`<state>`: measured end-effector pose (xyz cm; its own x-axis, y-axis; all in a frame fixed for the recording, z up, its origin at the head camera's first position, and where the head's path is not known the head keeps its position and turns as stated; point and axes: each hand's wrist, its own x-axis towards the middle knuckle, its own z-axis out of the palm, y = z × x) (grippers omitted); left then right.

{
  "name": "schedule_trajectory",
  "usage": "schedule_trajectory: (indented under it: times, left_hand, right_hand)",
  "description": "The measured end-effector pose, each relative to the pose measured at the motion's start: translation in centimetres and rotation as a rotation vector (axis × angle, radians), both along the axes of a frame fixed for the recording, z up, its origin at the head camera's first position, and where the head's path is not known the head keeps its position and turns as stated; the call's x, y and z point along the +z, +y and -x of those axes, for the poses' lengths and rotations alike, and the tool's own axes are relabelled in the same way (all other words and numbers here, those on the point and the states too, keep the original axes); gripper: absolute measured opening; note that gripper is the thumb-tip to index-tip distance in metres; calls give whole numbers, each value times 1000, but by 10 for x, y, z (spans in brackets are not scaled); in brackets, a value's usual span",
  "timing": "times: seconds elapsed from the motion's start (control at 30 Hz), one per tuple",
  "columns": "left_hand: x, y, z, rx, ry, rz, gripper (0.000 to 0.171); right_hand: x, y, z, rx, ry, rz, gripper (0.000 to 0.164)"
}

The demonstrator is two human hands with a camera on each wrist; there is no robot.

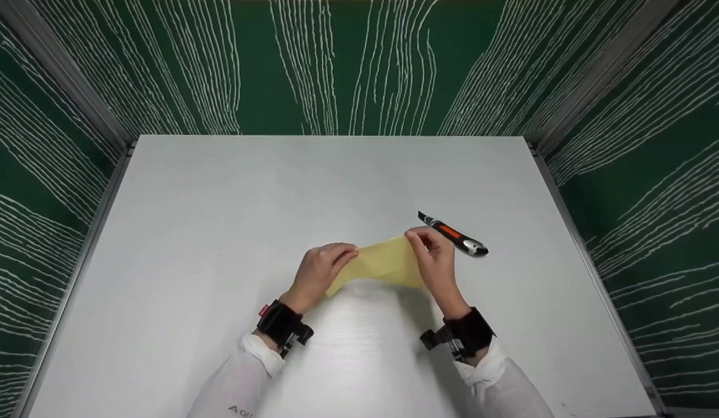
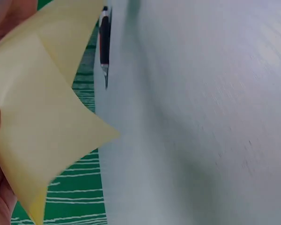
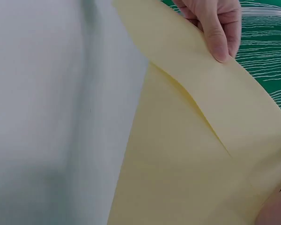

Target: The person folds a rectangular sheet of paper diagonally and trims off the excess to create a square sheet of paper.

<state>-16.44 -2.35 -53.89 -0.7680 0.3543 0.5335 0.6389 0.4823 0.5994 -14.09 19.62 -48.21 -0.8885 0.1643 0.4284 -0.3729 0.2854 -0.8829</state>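
Note:
A pale yellow sheet of paper (image 1: 382, 262) is stretched between the two hands above the white table. My left hand (image 1: 325, 267) pinches its left upper edge between thumb and fingers. At the right upper corner, my right hand (image 1: 436, 255) pinches the paper with thumb and forefinger. In the right wrist view, a slit runs inward from one edge of the paper (image 3: 178, 131), and the parts on either side overlap. Just beyond the right hand lies a utility knife (image 1: 452, 233), black with orange and silver, its blade end pointing to the far left.
The white table (image 1: 191, 232) has metal frame rails (image 1: 591, 255) along its sides. Green panels (image 1: 382, 64) with wavy white lines stand behind it and to both sides. A black wrist strap with a small camera (image 1: 434, 338) sits on each forearm.

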Motion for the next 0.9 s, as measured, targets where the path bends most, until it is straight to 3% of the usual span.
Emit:
schedule_trajectory:
  times: [0.17,0.4,0.57,0.8,0.9]
  left_hand:
    - [-4,-19,3,-26,-63,-29,19]
    - [-3,-43,5,15,-358,-174,17]
    - [-1,-49,6,-32,-506,-290,18]
    - [-1,-51,7,-20,-616,-349,17]
    - [7,-53,7,-1,-645,-381,17]
  right_hand:
    - [1,6,2,-14,-56,37,12]
    - [6,16,4,-8,-111,149,14]
    - [9,19,6,-5,-165,113,15]
    - [9,21,5,20,-194,98,16]
    - [10,22,5,17,-207,93,16]
